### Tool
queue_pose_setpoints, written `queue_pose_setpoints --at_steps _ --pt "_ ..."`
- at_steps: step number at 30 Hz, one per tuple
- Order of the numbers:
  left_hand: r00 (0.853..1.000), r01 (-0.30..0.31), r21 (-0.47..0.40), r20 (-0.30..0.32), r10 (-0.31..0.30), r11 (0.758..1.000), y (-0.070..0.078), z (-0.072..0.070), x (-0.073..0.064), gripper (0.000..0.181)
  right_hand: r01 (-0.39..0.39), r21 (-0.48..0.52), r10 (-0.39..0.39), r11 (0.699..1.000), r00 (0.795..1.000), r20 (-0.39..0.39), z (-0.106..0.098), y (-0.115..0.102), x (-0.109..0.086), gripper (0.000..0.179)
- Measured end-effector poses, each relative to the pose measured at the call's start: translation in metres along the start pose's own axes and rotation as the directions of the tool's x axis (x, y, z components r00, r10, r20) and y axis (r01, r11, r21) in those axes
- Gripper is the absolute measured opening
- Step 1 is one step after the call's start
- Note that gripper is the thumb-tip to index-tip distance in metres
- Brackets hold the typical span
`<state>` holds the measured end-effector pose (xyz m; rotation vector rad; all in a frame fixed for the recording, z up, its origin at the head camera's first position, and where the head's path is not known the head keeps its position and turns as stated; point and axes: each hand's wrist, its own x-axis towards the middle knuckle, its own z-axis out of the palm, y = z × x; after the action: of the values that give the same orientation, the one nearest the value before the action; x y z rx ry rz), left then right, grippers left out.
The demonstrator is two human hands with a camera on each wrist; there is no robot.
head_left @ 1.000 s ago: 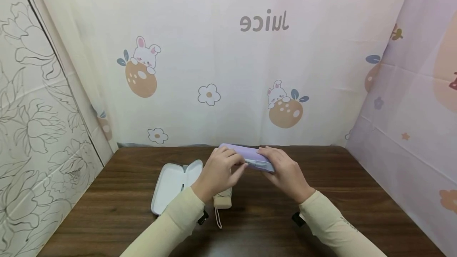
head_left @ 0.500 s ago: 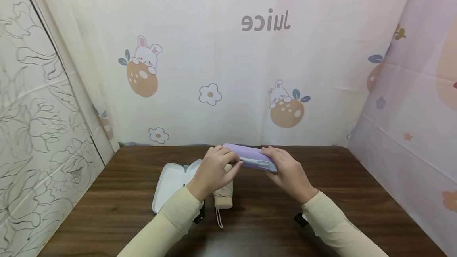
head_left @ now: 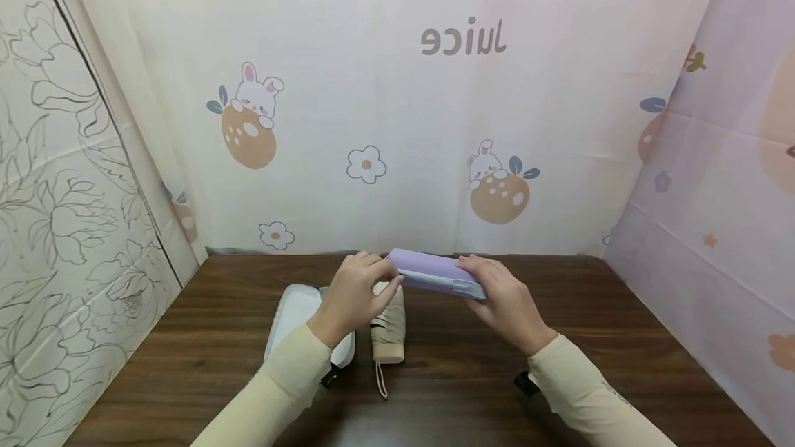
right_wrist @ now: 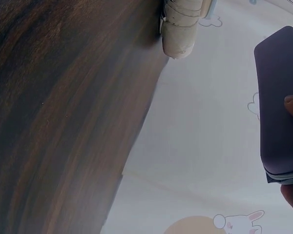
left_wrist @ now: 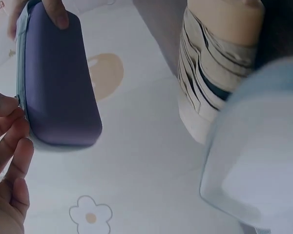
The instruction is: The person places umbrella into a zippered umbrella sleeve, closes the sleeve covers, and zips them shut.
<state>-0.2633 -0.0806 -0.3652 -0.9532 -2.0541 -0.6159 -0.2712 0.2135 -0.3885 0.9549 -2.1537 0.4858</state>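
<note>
A purple zip case (head_left: 428, 269) with a pale grey zipper band is held up above the far part of the table. My right hand (head_left: 503, 299) grips its right end, thumb and fingers on opposite faces. At the other end, my left hand (head_left: 357, 292) pinches the small zipper pull (left_wrist: 19, 101) between thumb and fingertip. The case's purple shell looks smooth in the left wrist view, its zipper edge facing the left hand. Below and behind the left hand lie a beige folded umbrella (head_left: 389, 330) with a wrist loop and an opened white-lined case (head_left: 292, 316), partly covered by the left arm.
The dark wooden table (head_left: 459, 378) reaches back to a printed curtain (head_left: 397, 102). More curtain (head_left: 695, 226) hangs along the right side, and a flower-patterned panel (head_left: 68, 205) borders the left.
My left hand has slid leftward along the zipper to the case's left end, leaving more of the pale band in sight. My right hand keeps its grip, nearly still.
</note>
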Motion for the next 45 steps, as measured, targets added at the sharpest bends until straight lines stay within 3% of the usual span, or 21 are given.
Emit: queue_pose_setpoints --at_steps 9,21,29,45 --pt "1.0 0.023 0.003 -0.013 -0.023 1.0 -0.009 -0.006 -0.006 0.007 0.006 -0.003 -0.006 1.0 1.0 0.001 -0.001 0.001 0.0 0.068" --pt "0.995 0.089 -0.016 0.036 -0.089 0.996 -0.013 -0.011 -0.01 0.005 -0.002 -0.006 0.002 1.0 1.0 0.003 -0.003 0.001 0.0 0.068" --pt "0.993 0.118 -0.036 0.035 -0.117 0.992 -0.014 -0.014 -0.011 0.006 -0.002 -0.002 0.002 1.0 1.0 0.006 -0.003 0.001 0.0 0.069" --pt "0.993 0.122 -0.08 0.004 -0.122 0.989 -0.014 -0.011 -0.008 0.016 0.006 0.016 -0.006 1.0 1.0 -0.022 -0.006 0.001 -0.001 0.066"
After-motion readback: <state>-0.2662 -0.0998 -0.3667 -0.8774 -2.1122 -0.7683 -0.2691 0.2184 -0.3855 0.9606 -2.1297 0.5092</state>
